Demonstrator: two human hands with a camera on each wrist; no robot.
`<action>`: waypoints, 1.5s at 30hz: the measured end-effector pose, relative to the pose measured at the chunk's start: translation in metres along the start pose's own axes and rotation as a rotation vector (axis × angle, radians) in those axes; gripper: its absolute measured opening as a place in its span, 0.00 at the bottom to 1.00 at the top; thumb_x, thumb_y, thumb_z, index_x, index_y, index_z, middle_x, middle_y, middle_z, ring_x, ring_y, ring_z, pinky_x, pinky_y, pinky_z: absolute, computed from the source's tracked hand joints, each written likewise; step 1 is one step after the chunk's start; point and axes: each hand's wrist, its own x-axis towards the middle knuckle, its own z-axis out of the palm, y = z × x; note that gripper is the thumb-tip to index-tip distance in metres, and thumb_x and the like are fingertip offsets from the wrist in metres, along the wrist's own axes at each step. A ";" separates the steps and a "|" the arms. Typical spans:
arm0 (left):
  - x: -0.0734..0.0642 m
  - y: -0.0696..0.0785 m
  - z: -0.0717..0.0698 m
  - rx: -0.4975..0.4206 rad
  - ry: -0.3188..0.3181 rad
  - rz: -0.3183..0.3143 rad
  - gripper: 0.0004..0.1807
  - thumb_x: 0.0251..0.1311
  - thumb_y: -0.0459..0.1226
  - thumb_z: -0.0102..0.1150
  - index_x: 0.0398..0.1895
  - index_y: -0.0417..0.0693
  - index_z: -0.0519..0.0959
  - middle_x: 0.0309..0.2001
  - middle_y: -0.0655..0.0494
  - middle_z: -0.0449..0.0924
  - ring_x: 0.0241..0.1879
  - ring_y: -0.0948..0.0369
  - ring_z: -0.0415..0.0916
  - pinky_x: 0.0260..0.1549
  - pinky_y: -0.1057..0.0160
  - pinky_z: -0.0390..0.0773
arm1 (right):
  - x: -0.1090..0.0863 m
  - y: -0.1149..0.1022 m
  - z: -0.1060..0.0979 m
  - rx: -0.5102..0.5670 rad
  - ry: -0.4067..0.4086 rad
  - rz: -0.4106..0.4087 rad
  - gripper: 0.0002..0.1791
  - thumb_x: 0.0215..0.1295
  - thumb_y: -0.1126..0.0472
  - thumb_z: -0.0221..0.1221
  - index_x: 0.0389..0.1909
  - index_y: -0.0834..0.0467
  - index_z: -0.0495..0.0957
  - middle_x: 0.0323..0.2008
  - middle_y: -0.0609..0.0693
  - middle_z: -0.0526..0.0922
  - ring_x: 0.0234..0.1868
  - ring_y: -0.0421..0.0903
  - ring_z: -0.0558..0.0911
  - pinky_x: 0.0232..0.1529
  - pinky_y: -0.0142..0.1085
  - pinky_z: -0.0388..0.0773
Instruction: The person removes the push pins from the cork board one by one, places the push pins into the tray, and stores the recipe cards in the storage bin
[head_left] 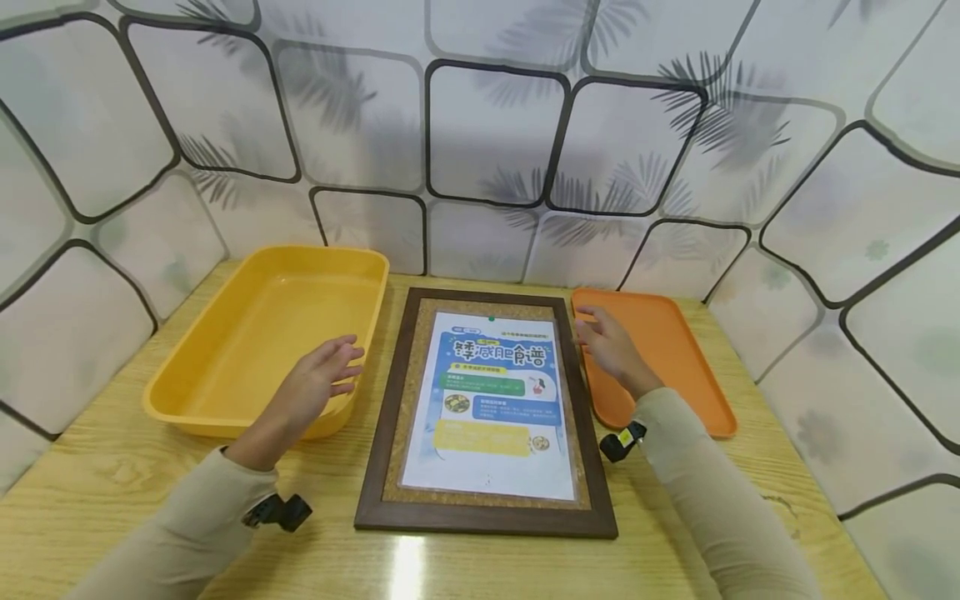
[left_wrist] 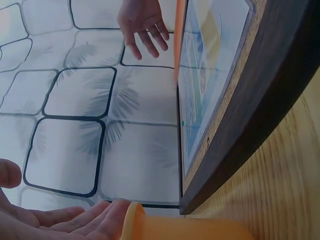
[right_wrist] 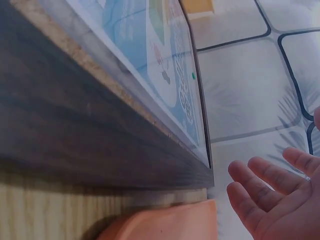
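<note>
A dark wooden framed cork board (head_left: 486, 531) lies flat on the table, a printed sheet (head_left: 487, 475) in a clear sleeve on it, with a green pin at its top. To its left my left hand (head_left: 318, 379) hovers over the right side of the yellow tray (head_left: 255, 350), fingers relaxed and holding nothing. My right hand (head_left: 611, 350) is held above the left part of the orange tray (head_left: 675, 350), by the board's right edge. Its fingers are loosely spread in the right wrist view, and nothing is in them.
The pale wood table (head_left: 322, 517) ends at a wall (head_left: 487, 142) with a black-outlined stone pattern and leaf shadows, which also runs along both sides. Each wrist carries a small black camera, such as the left one (head_left: 288, 511). Light glares on the table's front.
</note>
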 end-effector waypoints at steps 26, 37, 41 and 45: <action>0.003 0.002 0.019 -0.038 -0.022 -0.022 0.31 0.78 0.45 0.32 0.72 0.30 0.51 0.69 0.30 0.56 0.66 0.36 0.57 0.62 0.43 0.61 | 0.020 -0.014 0.015 0.076 -0.079 0.035 0.30 0.78 0.48 0.41 0.73 0.59 0.54 0.67 0.64 0.65 0.60 0.61 0.73 0.61 0.54 0.66; 0.005 0.003 0.029 -0.049 -0.065 -0.056 0.32 0.78 0.45 0.33 0.73 0.29 0.48 0.70 0.29 0.53 0.67 0.36 0.56 0.63 0.42 0.60 | 0.028 -0.019 0.022 0.099 -0.101 0.027 0.30 0.78 0.47 0.41 0.73 0.59 0.55 0.67 0.65 0.65 0.59 0.61 0.74 0.62 0.54 0.66; 0.007 0.001 0.034 -0.044 -0.068 -0.073 0.32 0.78 0.45 0.33 0.73 0.29 0.49 0.69 0.28 0.53 0.66 0.36 0.56 0.62 0.43 0.62 | 0.031 -0.022 0.025 0.102 -0.105 0.033 0.30 0.78 0.49 0.42 0.73 0.60 0.55 0.67 0.65 0.65 0.59 0.61 0.74 0.61 0.52 0.67; 0.008 -0.002 0.036 -0.024 -0.086 -0.095 0.32 0.78 0.46 0.32 0.74 0.32 0.48 0.70 0.29 0.53 0.67 0.37 0.56 0.62 0.43 0.62 | 0.033 -0.023 0.028 0.111 -0.109 0.047 0.30 0.78 0.48 0.42 0.73 0.60 0.54 0.67 0.65 0.65 0.60 0.60 0.74 0.62 0.52 0.67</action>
